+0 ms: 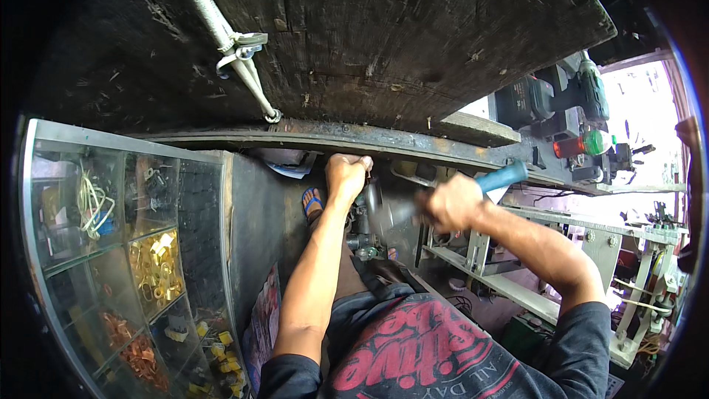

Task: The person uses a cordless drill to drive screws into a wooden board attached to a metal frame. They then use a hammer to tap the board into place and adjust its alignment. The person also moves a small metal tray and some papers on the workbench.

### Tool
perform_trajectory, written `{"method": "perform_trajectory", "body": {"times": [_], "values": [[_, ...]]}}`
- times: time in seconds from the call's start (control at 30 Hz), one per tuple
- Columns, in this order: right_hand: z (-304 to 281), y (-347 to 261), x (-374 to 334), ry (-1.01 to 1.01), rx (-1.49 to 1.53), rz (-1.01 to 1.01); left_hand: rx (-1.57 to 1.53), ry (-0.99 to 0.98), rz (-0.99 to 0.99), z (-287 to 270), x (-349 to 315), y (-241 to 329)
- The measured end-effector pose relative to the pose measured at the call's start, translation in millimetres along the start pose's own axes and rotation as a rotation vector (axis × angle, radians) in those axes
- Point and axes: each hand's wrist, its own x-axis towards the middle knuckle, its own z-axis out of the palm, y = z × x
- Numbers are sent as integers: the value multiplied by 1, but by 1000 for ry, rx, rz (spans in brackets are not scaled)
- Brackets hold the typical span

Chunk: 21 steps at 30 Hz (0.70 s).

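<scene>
My right hand [452, 203] is closed round the grip of a hammer [505, 176], whose blue handle end sticks out to the upper right. The hammer's head side, pointing left toward my other hand, is smeared by motion. At the edge of the dark bench [325, 137], my left hand [347, 176] is closed with fingers and thumb pressed together. What it grips is too small and hidden to name. The blurred hammer end is just right of and below my left hand; I cannot tell whether it touches anything.
At left stands a glass-fronted case [129, 149] with brass-coloured fittings [156, 269] and copper-coloured pieces [136, 351]. A white pipe [205, 7] with clamps lies across the dark board. Right are a cordless drill [591, 92], a red-green bottle [583, 145] and a metal frame [509, 295].
</scene>
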Motion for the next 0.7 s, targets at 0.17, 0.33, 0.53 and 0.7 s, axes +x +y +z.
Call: {"method": "perform_trajectory", "body": {"times": [0.17, 0.33, 0.53, 0.7], "values": [[-8, 5, -1, -15, 67, -113, 1, -20, 14, 1, 1, -3], [-11, 1, -3, 282, 35, 50, -80, -45, -28, -2, 3, -4], [1, 1, 0, 74, 33, -193, -53, -77, 1, -4, 4, -3], [11, -4, 1, 148, 98, -5, -84, -72, 3, -5, 6, -7]]}}
